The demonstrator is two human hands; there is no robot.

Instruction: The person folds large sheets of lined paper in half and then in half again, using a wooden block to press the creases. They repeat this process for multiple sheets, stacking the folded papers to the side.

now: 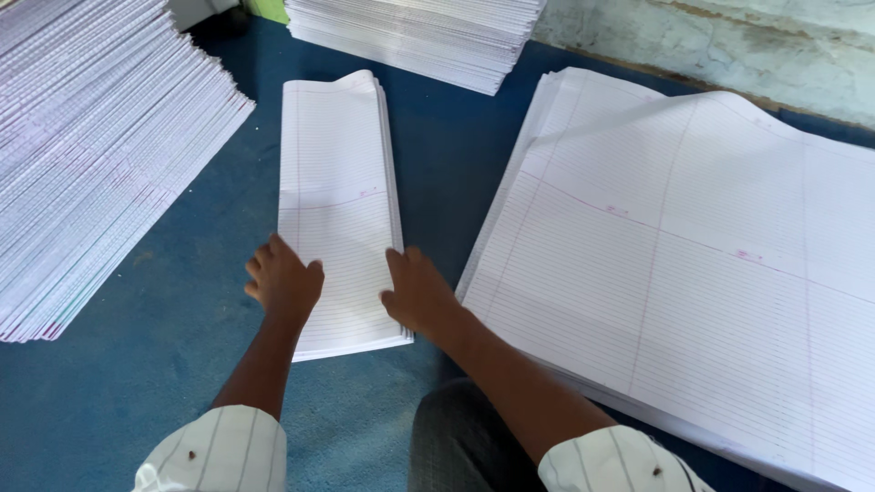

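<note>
Left hand: the left hand [284,281] lies palm down on the left edge of the folded sheets [339,210], fingers loosely curled and pressing, not closed around anything.
Right hand: the right hand [417,293] rests flat against the right edge of the same bundle, fingers together, open; its palm side is hidden.
Folded sheets: a narrow bundle of ruled white paper, lying lengthwise toward 12 o'clock on the blue worktop [155,346], between both hands; its far end curls up, and how many sheets it holds is hard to make out.
Large sheets: at 3 o'clock a stack of wide ruled sheets [693,264] lies just beside the right hand; its right and lower edges are cut off by the frame, and the top sheet lifts at the far corner.
Left pile: at 9 o'clock a tall fanned pile of folded paper [91,155], cut off at the left and top.
Far pile: at 12 o'clock another pile [419,36], its top out of view.
Sleeves: striped cuffs [219,451] show at 6 o'clock; the body is out of view.
</note>
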